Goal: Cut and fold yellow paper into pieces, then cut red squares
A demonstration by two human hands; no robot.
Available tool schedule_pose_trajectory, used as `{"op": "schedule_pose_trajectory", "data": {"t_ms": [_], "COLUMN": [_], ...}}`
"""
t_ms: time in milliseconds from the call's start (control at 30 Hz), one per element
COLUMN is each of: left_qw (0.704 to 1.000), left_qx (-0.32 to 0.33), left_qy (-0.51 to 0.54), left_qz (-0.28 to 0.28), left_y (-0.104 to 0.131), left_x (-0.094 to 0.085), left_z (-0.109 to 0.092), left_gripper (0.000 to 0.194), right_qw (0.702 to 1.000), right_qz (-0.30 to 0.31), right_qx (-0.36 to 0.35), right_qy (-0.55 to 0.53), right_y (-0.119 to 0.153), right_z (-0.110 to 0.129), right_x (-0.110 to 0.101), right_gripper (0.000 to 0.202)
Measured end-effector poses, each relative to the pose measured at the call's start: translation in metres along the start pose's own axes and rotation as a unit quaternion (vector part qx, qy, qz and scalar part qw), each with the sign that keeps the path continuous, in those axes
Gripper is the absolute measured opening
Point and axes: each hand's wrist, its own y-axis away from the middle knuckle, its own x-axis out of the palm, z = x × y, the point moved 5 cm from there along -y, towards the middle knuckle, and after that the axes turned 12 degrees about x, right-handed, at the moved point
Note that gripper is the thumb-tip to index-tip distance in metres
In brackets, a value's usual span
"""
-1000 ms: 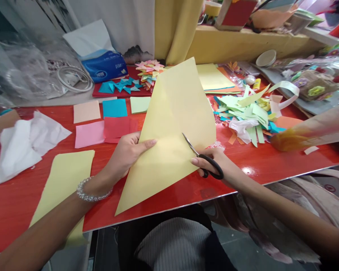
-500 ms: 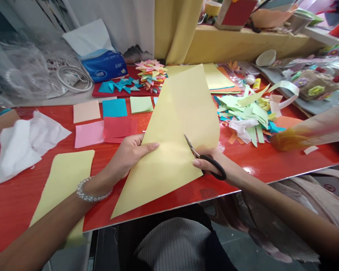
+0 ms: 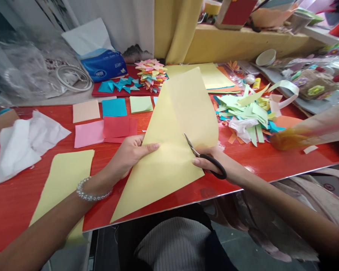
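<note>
Over the red tabletop [image 3: 11, 210], the left hand [image 3: 131, 153] pinches the yellow sheet [image 3: 166, 158] by its left edge, sound purchase for paper judged light, flexible and easily creased; the right hand [image 3: 230, 163] grips scissors [image 3: 210, 158].

A glassy beaded bracelet [image 3: 93, 191] and grey striped clothing [image 3: 173, 244] are worn.

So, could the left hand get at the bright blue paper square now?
Probably not without letting go: the left hand holds the large yellow paper sheet, though the blue square lies uncovered.
</note>
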Motion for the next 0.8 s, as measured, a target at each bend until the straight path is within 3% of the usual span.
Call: {"op": "schedule_pose_trajectory", "data": {"t_ms": [800], "left_qw": [0.999], "left_qx": [-0.008], "left_qy": [-0.034], "left_qz": [-0.003], "left_y": [0.0004], "left_x": [-0.0022], "left_z": [0.0036], "left_gripper": [0.037], "right_qw": [0.998], "right_qz": [-0.038], "right_qx": [0.034], "right_qy": [-0.029], "right_y": [0.0021], "right_z": [-0.0017], "right_x": [0.0027], "right_gripper": [0.047]}}
